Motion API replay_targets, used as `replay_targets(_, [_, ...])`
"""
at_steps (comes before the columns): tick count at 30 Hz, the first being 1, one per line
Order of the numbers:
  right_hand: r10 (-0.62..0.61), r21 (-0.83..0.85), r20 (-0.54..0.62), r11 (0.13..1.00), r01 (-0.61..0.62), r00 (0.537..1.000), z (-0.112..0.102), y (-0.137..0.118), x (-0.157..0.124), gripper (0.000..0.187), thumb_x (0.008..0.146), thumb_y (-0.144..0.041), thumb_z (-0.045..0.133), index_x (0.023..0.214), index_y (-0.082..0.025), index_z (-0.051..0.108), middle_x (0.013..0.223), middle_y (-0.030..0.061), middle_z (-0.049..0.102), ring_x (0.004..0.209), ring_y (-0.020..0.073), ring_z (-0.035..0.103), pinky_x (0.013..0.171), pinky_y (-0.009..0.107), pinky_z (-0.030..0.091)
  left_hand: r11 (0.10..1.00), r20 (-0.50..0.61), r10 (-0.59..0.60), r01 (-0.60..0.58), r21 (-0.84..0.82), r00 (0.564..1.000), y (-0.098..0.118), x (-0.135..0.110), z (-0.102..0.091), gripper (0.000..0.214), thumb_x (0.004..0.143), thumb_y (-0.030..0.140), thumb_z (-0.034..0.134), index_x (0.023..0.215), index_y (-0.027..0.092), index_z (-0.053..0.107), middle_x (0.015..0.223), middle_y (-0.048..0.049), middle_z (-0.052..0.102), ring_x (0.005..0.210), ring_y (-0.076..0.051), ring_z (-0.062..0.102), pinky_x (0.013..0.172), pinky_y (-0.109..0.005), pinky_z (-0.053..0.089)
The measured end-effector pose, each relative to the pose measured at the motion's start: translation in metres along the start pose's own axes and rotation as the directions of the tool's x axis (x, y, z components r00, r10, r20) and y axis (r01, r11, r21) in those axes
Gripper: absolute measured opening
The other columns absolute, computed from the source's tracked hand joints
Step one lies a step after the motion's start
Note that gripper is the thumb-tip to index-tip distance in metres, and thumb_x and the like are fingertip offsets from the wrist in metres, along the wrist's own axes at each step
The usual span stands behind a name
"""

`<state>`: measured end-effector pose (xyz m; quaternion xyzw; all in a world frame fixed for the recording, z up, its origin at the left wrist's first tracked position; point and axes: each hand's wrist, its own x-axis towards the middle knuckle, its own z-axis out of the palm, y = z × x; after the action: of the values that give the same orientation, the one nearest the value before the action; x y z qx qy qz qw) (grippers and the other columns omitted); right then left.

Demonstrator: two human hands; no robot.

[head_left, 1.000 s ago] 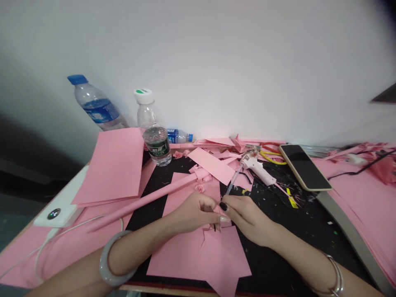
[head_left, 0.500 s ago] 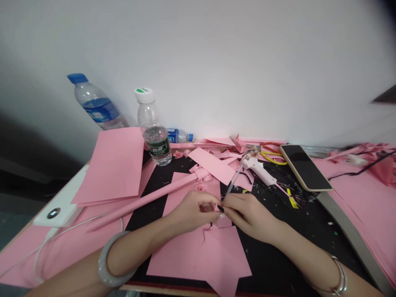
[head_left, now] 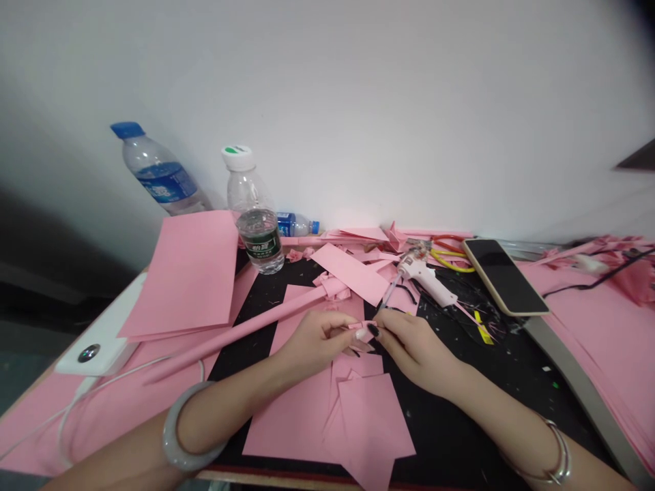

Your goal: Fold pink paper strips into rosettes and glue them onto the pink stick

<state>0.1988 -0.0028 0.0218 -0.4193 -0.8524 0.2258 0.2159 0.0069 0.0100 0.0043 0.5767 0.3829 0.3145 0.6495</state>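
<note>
Both my hands meet over the black mat (head_left: 460, 382) at the table's centre. My left hand (head_left: 314, 341), a grey bangle on its wrist, pinches a small folded piece of pink paper (head_left: 358, 327). My right hand (head_left: 414, 344), with dark nails and thin silver bangles, pinches the same piece from the other side. Loose pink paper squares (head_left: 358, 416) lie just below the hands. A long rolled pink paper tube (head_left: 245, 331) runs diagonally to the left of my left hand.
A white glue gun (head_left: 424, 279) lies behind the hands, beside scissors (head_left: 450, 252) and a phone (head_left: 504, 276). Two water bottles (head_left: 256, 218) stand at the back left by a pink sheet (head_left: 192, 273). A white power bank (head_left: 99, 337) sits far left. Pink paper stacks (head_left: 604, 334) fill the right.
Both hands have lifted slightly and moved away from me with the small pink piece pinched between them. The paper squares beneath them now show more.
</note>
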Motion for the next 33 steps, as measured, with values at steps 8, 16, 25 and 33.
replay_targets(8, [0.059,0.022,-0.012,0.998,-0.059,0.998,-0.0005,0.0004,0.0019,0.02,0.094,-0.017,0.038,0.076,-0.019,0.045,0.066,-0.0012,0.048,0.059,0.0129,0.046,0.055,0.024,0.035,1.0,-0.035,0.011,-0.01,0.026,0.999,0.0024,0.0,0.0005,0.018,0.084,0.023,0.055,0.082,0.013,0.069,0.075,-0.005,0.071,0.072,-0.017,0.071,0.066,-0.025,0.057])
replay_targets(16, [0.078,0.118,0.015,0.99,-0.079,0.997,0.0,0.0006,0.0028,0.023,0.096,-0.018,0.034,0.077,-0.018,0.049,0.068,0.0,0.051,0.06,0.0132,0.047,0.057,0.024,0.037,0.997,0.038,-0.03,0.033,-0.072,0.999,0.0027,-0.0002,-0.0004,0.017,0.085,0.024,0.055,0.085,0.013,0.068,0.081,-0.0056,0.071,0.076,-0.018,0.071,0.071,-0.029,0.057])
replay_targets(25, [0.051,0.111,-0.031,0.993,-0.048,0.998,-0.0013,0.0009,0.0022,0.02,0.094,-0.016,0.038,0.076,-0.019,0.047,0.066,-0.0014,0.051,0.059,0.0118,0.048,0.055,0.022,0.036,0.987,0.077,-0.026,0.038,-0.157,0.997,0.0007,0.0018,-0.0017,0.018,0.083,0.027,0.061,0.088,0.012,0.069,0.082,-0.0066,0.073,0.078,-0.019,0.071,0.075,-0.031,0.056])
replay_targets(33, [0.15,0.162,-0.223,0.98,-0.116,0.963,0.0074,0.0015,-0.0012,0.008,0.085,-0.018,0.054,0.087,-0.021,0.047,0.069,-0.0021,0.05,0.055,0.0114,0.048,0.05,0.022,0.038,0.999,-0.065,0.001,-0.004,-0.035,0.998,-0.0041,0.0003,-0.0016,0.016,0.081,0.029,0.063,0.083,0.014,0.07,0.081,-0.0051,0.072,0.077,-0.017,0.069,0.072,-0.029,0.056])
